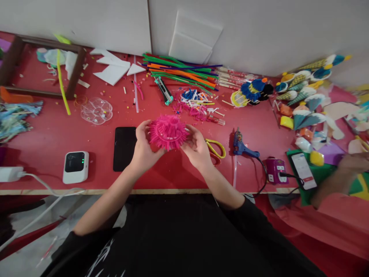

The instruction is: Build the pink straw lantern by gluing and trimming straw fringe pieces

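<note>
Between my two hands, above the red table, is a bright pink bristly craft piece that looks built of short pipe-cleaner lengths, with a domed top. My left hand grips its left side, fingers curled behind it. On the other side my right hand holds the right edge, thumb underneath. A black phone lies by my left wrist. Yellow-handled scissors rest just right of my right hand. Behind the piece are pink, blue and white pipe-cleaner snippets and a utility knife.
Pipe cleaners lie along the wall. A blue glue gun with a cord to a purple power socket stands right. A white device, bead tray and brown frame are left. A co-worker's hand appears far right.
</note>
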`<state>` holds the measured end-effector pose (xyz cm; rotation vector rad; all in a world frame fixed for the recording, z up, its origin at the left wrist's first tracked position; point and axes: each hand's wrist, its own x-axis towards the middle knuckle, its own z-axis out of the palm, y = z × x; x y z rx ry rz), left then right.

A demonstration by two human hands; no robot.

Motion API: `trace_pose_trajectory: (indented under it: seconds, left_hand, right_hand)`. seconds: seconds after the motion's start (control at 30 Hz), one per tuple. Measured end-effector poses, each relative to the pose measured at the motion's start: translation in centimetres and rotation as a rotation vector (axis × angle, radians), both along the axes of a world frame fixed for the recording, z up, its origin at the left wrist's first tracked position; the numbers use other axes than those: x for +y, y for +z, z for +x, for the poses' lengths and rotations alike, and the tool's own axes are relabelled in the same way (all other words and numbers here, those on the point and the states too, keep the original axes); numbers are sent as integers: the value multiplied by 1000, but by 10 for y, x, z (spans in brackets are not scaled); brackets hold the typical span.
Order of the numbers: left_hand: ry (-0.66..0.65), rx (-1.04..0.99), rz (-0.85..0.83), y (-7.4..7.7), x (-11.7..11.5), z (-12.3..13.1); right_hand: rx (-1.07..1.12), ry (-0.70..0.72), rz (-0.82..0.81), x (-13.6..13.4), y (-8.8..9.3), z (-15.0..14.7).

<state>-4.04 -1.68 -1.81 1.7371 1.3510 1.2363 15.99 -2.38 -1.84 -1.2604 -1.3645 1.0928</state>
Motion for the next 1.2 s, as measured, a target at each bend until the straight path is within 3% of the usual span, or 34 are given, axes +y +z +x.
trace_pose_trajectory:
  seconds: [0.13,0.23,0.33,0.47,0.57,0.63,0.7,0.9,1.03,1.2]
  left_hand:
    - [-47,-259,-19,16,-3,7]
    - [-89,-338,-78,25,-3,14]
    - [-50,-394,-164,31,-3,19]
    - [-37,-467,-257,39,-2,24]
    - [-12,-519,-293,43,-2,26]
    - [-9,-510,-313,43,-4,28]
    - [-20,-454,-304,41,-8,30]
    - [-12,-254,-239,35,-18,31]
    - [-32,-212,-210,34,-19,29]
    - [-34,-249,-283,36,-20,31]
  right_hand:
    - [75,5,109,0,23,-7]
    - [91,-37,170,-2,35,-14]
    - [81,-49,212,-4,39,-18]
    - [-47,-7,303,2,47,-11]
    - [-173,-63,394,17,63,3]
    - [-201,-102,449,30,77,13]
    - [-176,-52,471,45,90,19]
    - [-169,321,463,75,113,23]
    - [-218,358,504,77,118,23]
    - [-235,309,517,76,109,17]
